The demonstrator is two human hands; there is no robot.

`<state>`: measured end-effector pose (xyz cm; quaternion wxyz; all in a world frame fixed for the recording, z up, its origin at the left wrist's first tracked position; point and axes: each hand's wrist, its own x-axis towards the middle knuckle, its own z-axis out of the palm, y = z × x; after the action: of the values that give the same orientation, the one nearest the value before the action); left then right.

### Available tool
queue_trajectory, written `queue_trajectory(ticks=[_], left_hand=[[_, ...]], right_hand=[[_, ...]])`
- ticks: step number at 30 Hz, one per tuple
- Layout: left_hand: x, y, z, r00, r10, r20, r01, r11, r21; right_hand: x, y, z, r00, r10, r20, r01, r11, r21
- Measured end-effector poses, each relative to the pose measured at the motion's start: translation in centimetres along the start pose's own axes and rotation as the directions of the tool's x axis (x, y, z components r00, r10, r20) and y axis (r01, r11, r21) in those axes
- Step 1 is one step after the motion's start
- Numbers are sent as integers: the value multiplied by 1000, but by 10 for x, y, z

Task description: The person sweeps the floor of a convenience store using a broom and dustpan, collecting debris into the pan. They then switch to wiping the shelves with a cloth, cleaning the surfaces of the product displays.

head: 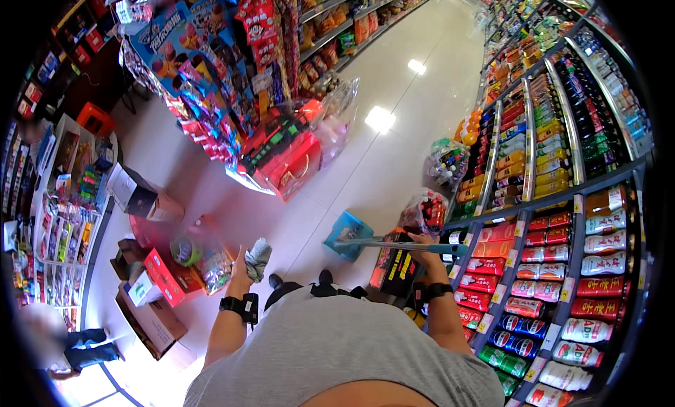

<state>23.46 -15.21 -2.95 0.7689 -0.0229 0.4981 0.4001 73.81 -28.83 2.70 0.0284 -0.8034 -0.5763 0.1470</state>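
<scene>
My left hand point(241, 270) is closed around a crumpled grey cloth point(258, 259), held over the tiled floor in front of my body. My right hand point(426, 249) grips the handle point(393, 243) of a long-handled dustpan near its teal end. The blue dustpan point(349, 236) is at the far end of that handle, low over the floor, with some debris in it. Whether the pan touches the floor cannot be told. A black box with yellow writing point(398, 267) lies below the handle, beside the drink shelves.
Drink shelves point(522, 217) line the right side, with bagged bottles point(426, 211) at their foot. A snack display point(200, 75) and a red gift box point(295, 167) stand ahead. Open cartons point(147, 322) lie at left. A person point(79, 349) is at the lower left.
</scene>
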Motion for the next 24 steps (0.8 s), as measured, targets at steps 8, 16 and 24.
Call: queue_trajectory(ticks=[8, 16, 24], left_hand=[[14, 22, 43, 985, -75, 154, 63, 995, 81], [-26, 54, 67, 997, 24, 67, -43, 953, 299], [-83, 112, 68, 947, 141, 290, -204, 959, 198]], right_hand=[[-42, 17, -86, 927, 218, -305, 53, 729, 683], [-74, -118, -224, 638, -33, -770, 182, 977, 109], [-27, -229, -243, 684, -123, -719, 533, 757, 378]])
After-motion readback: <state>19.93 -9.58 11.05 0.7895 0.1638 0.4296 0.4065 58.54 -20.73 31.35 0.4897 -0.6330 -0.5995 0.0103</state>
